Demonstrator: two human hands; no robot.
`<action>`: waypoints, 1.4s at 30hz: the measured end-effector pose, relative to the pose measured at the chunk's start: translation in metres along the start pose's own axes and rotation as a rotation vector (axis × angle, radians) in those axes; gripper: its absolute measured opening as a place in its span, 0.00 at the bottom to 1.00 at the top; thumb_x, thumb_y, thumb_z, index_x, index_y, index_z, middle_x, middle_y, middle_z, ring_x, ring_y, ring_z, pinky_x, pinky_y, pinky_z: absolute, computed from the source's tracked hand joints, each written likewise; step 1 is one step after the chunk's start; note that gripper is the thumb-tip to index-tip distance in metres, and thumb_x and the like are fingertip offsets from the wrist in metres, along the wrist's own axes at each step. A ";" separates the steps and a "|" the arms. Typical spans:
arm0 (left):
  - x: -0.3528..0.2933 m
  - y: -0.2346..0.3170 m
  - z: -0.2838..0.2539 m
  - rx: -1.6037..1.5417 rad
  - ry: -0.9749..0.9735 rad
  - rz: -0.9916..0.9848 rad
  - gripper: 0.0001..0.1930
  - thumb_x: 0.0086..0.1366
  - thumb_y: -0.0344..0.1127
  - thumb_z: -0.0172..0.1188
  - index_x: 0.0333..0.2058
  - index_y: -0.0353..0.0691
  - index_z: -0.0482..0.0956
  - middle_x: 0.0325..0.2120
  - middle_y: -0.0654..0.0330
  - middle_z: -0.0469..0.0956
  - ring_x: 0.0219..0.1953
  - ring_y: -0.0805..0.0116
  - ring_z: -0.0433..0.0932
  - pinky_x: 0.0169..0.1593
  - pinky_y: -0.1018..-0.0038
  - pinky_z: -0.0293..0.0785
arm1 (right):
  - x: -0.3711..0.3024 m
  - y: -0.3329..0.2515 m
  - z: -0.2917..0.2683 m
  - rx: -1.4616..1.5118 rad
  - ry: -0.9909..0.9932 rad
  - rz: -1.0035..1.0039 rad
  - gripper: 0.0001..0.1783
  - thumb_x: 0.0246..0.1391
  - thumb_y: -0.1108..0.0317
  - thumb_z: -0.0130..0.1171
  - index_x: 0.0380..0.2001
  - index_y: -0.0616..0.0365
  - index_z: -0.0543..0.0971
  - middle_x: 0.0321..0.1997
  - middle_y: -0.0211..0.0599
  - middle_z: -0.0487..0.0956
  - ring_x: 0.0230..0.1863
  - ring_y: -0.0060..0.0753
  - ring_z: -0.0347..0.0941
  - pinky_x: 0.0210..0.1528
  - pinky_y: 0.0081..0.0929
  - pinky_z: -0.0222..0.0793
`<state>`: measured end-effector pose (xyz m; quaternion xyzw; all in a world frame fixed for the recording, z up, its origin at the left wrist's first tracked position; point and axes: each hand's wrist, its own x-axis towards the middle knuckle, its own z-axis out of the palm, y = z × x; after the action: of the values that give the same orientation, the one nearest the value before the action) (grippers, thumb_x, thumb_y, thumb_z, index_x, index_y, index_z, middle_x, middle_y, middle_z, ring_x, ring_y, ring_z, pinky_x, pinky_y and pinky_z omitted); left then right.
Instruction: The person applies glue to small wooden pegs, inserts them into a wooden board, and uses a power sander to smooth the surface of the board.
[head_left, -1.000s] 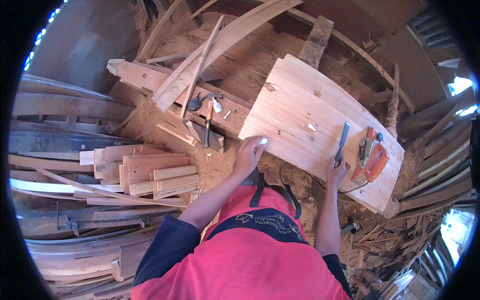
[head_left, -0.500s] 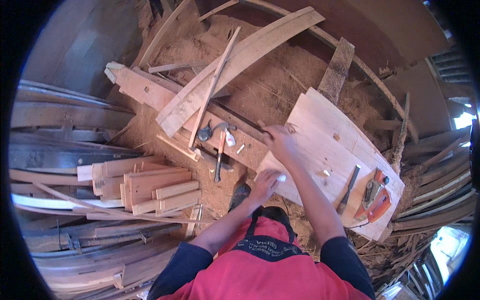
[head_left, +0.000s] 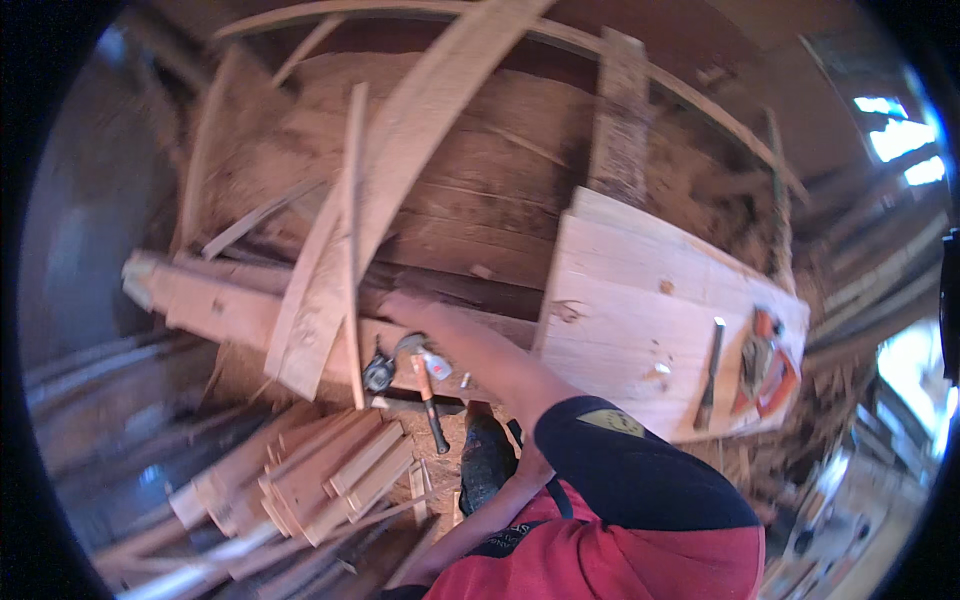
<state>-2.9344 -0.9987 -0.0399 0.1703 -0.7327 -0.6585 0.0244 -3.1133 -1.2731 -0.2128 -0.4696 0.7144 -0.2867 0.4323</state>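
My right hand (head_left: 403, 308) reaches left across the long wooden beam (head_left: 225, 310), at its far edge. It is smeared by motion, so its fingers and anything in them cannot be made out. My left forearm (head_left: 510, 500) runs up from below, and its hand is hidden behind my right sleeve (head_left: 610, 440). Nearest the right forearm, on the beam, lie a claw hammer (head_left: 428, 395) with its handle over the near edge, a small white bottle (head_left: 432, 364) and a dark round tool (head_left: 379, 374). A short white stick (head_left: 465, 381) rests beside them.
A wide pale panel (head_left: 620, 330) on the right carries a chisel (head_left: 711, 375) and an orange-and-metal hand tool (head_left: 765, 365). A curved plank (head_left: 400, 160) and a thin strip (head_left: 352, 240) cross the beam. Cut boards (head_left: 310, 470) are stacked at lower left.
My right hand has swung left from the panel's edge along the beam. My left hand, earlier at the panel's near corner with something small and white, has drawn back out of sight. The view has turned.
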 end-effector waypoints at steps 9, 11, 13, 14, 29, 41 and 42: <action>-0.001 0.019 -0.020 0.129 -0.116 -0.022 0.30 0.57 0.32 0.68 0.58 0.33 0.70 0.54 0.41 0.72 0.59 0.37 0.67 0.62 0.53 0.67 | -0.030 -0.001 -0.001 -0.227 -0.033 0.107 0.16 0.62 0.66 0.46 0.44 0.57 0.81 0.55 0.45 0.77 0.61 0.51 0.72 0.61 0.46 0.70; 0.000 0.020 -0.022 0.172 -0.104 -0.014 0.31 0.57 0.33 0.68 0.58 0.32 0.70 0.54 0.41 0.72 0.59 0.37 0.67 0.62 0.53 0.68 | -0.040 -0.026 -0.031 -0.098 0.002 0.302 0.15 0.61 0.67 0.48 0.44 0.57 0.82 0.53 0.47 0.79 0.56 0.53 0.76 0.58 0.43 0.72; 0.002 0.022 -0.021 0.224 -0.125 0.003 0.32 0.56 0.33 0.69 0.59 0.32 0.69 0.54 0.40 0.71 0.59 0.36 0.67 0.61 0.53 0.68 | -0.060 -0.033 -0.055 0.076 0.133 0.335 0.14 0.58 0.68 0.53 0.41 0.56 0.84 0.48 0.48 0.81 0.51 0.52 0.78 0.56 0.42 0.74; 0.004 0.026 -0.019 0.255 -0.124 0.011 0.32 0.56 0.33 0.69 0.59 0.32 0.69 0.54 0.40 0.71 0.59 0.36 0.67 0.61 0.53 0.68 | -0.076 -0.035 -0.070 0.172 0.194 0.323 0.13 0.57 0.68 0.55 0.40 0.56 0.85 0.46 0.49 0.83 0.49 0.51 0.80 0.55 0.42 0.75; 0.053 0.063 0.024 0.460 0.245 0.214 0.12 0.65 0.33 0.66 0.44 0.34 0.81 0.40 0.50 0.81 0.46 0.49 0.77 0.51 0.60 0.73 | -0.477 0.080 -0.245 0.071 1.108 0.306 0.10 0.57 0.69 0.63 0.41 0.57 0.86 0.45 0.46 0.84 0.48 0.50 0.79 0.53 0.40 0.75; 0.101 0.053 0.048 0.640 0.387 0.326 0.14 0.68 0.34 0.63 0.47 0.32 0.76 0.45 0.46 0.78 0.49 0.47 0.74 0.54 0.56 0.71 | -0.504 0.086 -0.218 -0.672 0.920 0.334 0.32 0.67 0.49 0.48 0.66 0.57 0.68 0.74 0.42 0.64 0.76 0.46 0.54 0.76 0.57 0.44; 0.101 0.052 0.049 0.633 0.393 0.314 0.13 0.68 0.34 0.62 0.47 0.33 0.76 0.44 0.46 0.77 0.49 0.47 0.74 0.54 0.56 0.71 | -0.502 0.085 -0.220 -0.701 0.887 0.332 0.35 0.67 0.45 0.47 0.68 0.57 0.66 0.76 0.41 0.61 0.77 0.47 0.51 0.76 0.60 0.41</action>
<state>-3.0534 -0.9767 -0.0149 0.1781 -0.8978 -0.3433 0.2108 -3.2515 -0.7778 -0.0052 -0.3015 0.9431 -0.1310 -0.0499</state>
